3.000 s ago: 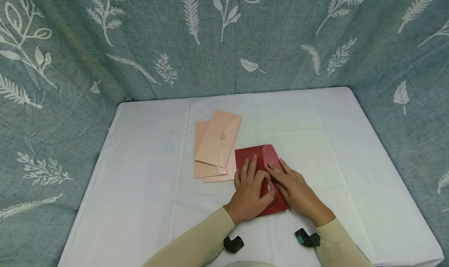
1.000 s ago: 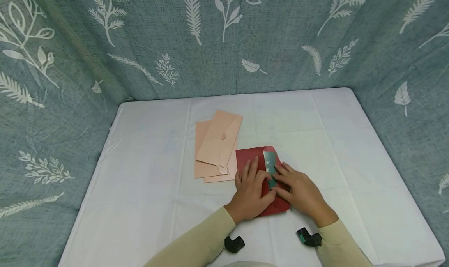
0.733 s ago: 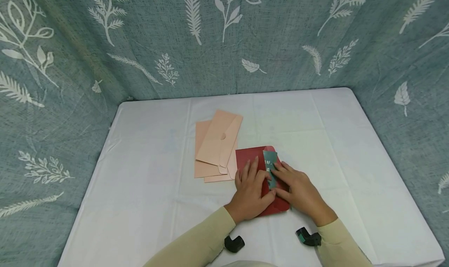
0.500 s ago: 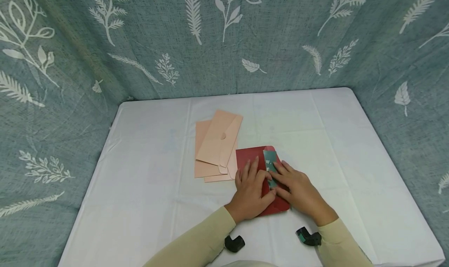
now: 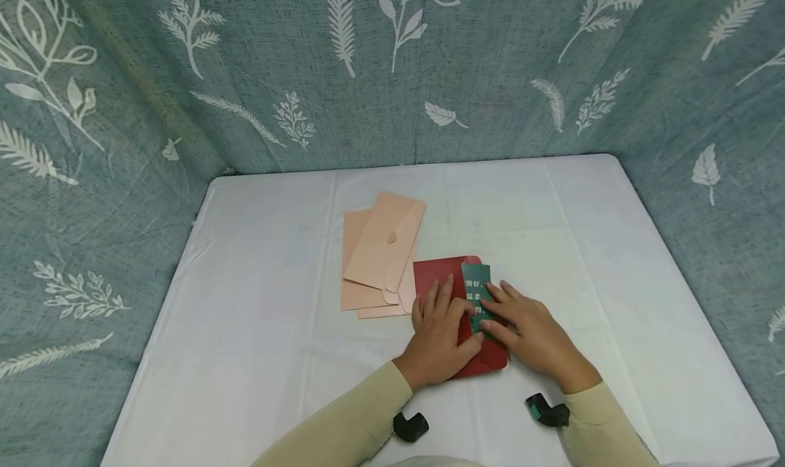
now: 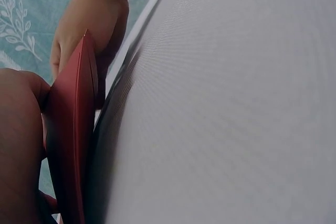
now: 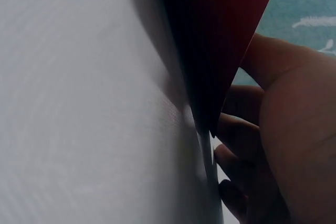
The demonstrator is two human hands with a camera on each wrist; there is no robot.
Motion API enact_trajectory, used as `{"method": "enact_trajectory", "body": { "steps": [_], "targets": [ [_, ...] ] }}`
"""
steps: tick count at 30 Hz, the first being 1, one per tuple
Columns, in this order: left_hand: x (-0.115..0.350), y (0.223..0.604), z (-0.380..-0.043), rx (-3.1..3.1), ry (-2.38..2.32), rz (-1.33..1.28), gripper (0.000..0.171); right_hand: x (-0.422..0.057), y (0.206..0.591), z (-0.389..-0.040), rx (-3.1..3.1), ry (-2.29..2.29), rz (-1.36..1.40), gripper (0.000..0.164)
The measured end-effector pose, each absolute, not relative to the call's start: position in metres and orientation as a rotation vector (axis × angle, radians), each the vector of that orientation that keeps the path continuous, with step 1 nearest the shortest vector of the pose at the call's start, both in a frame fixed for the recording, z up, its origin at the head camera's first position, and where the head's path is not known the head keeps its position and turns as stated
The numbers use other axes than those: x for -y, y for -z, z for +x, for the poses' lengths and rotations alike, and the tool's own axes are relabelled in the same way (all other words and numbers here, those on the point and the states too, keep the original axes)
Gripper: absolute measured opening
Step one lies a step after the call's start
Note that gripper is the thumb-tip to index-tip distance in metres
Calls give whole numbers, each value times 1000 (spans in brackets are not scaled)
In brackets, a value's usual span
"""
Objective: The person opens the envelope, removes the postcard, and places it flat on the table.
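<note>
A red envelope (image 5: 432,270) lies on the white cloth with its flap side to the right. A dark green card (image 5: 476,275) with white printed characters sticks out of its mouth. My left hand (image 5: 434,341) presses down on the envelope, most fingers stretched out and the index finger bent near the mouth. At the card's right edge, my right hand (image 5: 532,329) pinches it between fingers and thumb, partly covering it. Seen low in the left wrist view, the envelope (image 6: 67,103) stands slightly bulged. In the right wrist view, the red flap (image 7: 223,30) juts out past the thumb.
Several peach envelopes (image 5: 383,249) lie in a fanned stack behind and to the left, one corner close to the red envelope. The white-covered table (image 5: 245,330) is bordered by a green leaf-patterned curtain (image 5: 368,119). Black wrist devices (image 5: 409,427) sit by both sleeves.
The right hand has moved slightly right, drawing the green card out of the red envelope; much more of its print shows. The left hand stays in place.
</note>
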State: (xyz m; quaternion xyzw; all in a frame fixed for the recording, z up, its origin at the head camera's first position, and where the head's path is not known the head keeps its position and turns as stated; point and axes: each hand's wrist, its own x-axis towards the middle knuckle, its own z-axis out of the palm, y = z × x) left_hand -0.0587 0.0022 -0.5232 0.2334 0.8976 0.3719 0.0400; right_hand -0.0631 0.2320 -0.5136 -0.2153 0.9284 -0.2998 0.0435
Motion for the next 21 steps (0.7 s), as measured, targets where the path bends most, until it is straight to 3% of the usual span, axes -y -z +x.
{"method": "enact_trajectory", "body": {
  "steps": [21],
  "targets": [
    [-2, 523, -57, -2727, -1166, 696, 28, -245, 511, -63, -2817, 934, -536, 54]
  ]
}}
